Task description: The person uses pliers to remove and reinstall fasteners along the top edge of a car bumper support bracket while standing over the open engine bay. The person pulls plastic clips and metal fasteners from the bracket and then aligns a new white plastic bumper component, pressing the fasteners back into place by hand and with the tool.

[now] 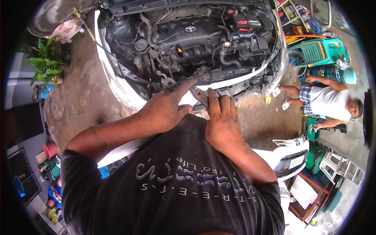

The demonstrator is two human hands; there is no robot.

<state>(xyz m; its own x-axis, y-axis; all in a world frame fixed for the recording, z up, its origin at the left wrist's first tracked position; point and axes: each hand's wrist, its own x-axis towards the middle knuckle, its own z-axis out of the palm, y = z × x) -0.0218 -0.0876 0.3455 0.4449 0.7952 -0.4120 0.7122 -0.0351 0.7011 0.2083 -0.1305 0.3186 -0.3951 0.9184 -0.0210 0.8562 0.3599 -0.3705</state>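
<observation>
In front of me is a white car's front end, its engine bay [190, 37] exposed with a black engine cover. Over the front edge, my left hand [162, 109] has its index finger stretched to the right and its thumb apart; its other fingers are mostly hidden. A round dark metal part [169, 82] shows just beyond its knuckles. Close by on the right, my right hand [224, 121] has its fingers bent against a flat grey metal piece [201, 96]. What that piece is, and whether it is fixed to the car, I cannot make out.
A detached white bumper [288, 162] lies to the right. Beyond it a person [327, 100] in a white shirt sits or crouches near a green plastic chair [319, 53]. A white ladder [346, 168] stands at the far right. A potted plant [47, 64] is at the left.
</observation>
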